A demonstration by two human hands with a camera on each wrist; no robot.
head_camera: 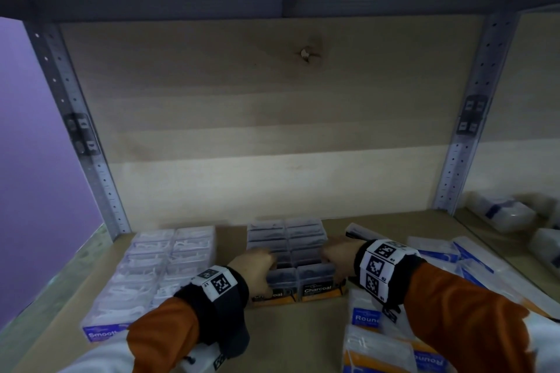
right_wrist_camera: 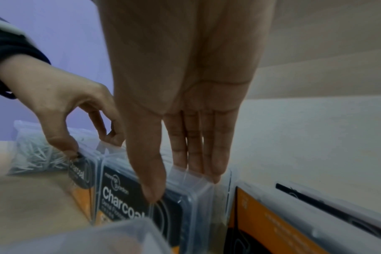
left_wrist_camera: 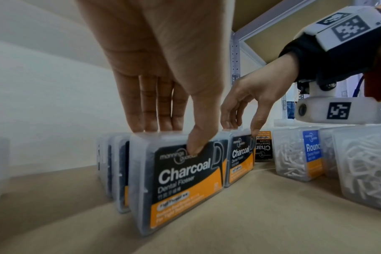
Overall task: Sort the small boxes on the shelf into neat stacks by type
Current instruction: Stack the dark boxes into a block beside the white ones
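Two rows of clear Charcoal boxes (head_camera: 298, 254) stand on edge in the middle of the shelf (head_camera: 288, 339), running back toward the wooden back panel (head_camera: 272, 118), each holding dark flossers behind a black-and-orange label. The left hand (head_camera: 257, 263) pinches the front box of the left row (left_wrist_camera: 185, 178), thumb on the label face and fingers (left_wrist_camera: 154, 110) over its top edge. The right hand (head_camera: 336, 254) grasps the front box of the right row (left_wrist_camera: 241, 154) the same way, thumb in front, fingers (right_wrist_camera: 198, 146) behind.

To the left, apart from them, a block of clear Smooth boxes (head_camera: 151, 272) with white flossers sits near the shelf's left edge and metal upright (head_camera: 75, 130). On the right, blue-labelled Round boxes (head_camera: 366, 312) with white flossers lie crowded and askew just beside the right wrist. Bare shelf board shows in front of the Charcoal rows and between the two blocks.
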